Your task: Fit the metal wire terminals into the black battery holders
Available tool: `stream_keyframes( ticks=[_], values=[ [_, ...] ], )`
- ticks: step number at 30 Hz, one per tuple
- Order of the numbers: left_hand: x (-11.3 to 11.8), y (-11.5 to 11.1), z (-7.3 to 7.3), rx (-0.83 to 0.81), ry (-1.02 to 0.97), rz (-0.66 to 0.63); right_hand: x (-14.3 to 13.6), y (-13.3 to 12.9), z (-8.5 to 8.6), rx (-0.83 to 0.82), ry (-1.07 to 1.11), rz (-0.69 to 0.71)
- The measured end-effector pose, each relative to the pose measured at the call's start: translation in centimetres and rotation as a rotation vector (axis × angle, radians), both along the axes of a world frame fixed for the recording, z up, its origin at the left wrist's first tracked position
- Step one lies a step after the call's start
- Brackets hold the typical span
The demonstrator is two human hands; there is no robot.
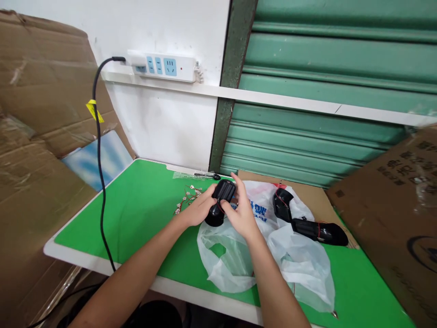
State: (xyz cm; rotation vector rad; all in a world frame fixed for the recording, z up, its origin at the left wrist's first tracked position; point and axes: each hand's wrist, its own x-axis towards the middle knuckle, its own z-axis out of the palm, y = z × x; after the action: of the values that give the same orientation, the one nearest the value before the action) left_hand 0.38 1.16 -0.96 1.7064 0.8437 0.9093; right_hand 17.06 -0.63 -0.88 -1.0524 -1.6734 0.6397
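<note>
Both my hands hold one black plastic housing (224, 190) over the table. Its upper part looks like a ribbed battery compartment, and its lower end is rounded. My left hand (200, 208) grips the left side, thumb pressed on the front. From the right, my right hand (241, 213) holds it with the thumb on the middle and the index finger stretched upward. A bit of red wire shows near the right thumb. Beneath and to the right lies a white plastic bag (232, 269) with blue print. Small parts on red wires (187, 197) lie just left of the housing.
Two similar black housings with red wires, an upper one (282, 205) and a lower one (321, 231), lie at the right. A small black spoon-shaped item (215, 176) rests at the table's back. Cardboard boxes flank the green tabletop (126, 218). A black cable (99, 168) hangs from the power strip (170, 67).
</note>
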Motion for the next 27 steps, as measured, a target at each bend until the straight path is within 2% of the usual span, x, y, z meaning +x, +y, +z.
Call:
stream_keyframes(
  ticks=[12,17,27],
  values=[
    [-0.2,-0.2,-0.2,0.119,0.177,-0.003,0.6,-0.2,0.9,-0.196,0.049,0.093],
    [-0.4,0.0,-0.3,0.134,0.165,-0.042,0.6,-0.3,1.2,-0.275,0.114,0.134],
    [-0.8,0.3,-0.7,0.099,0.132,-0.073,0.8,-0.3,1.2,-0.312,0.168,0.168]
  ],
)
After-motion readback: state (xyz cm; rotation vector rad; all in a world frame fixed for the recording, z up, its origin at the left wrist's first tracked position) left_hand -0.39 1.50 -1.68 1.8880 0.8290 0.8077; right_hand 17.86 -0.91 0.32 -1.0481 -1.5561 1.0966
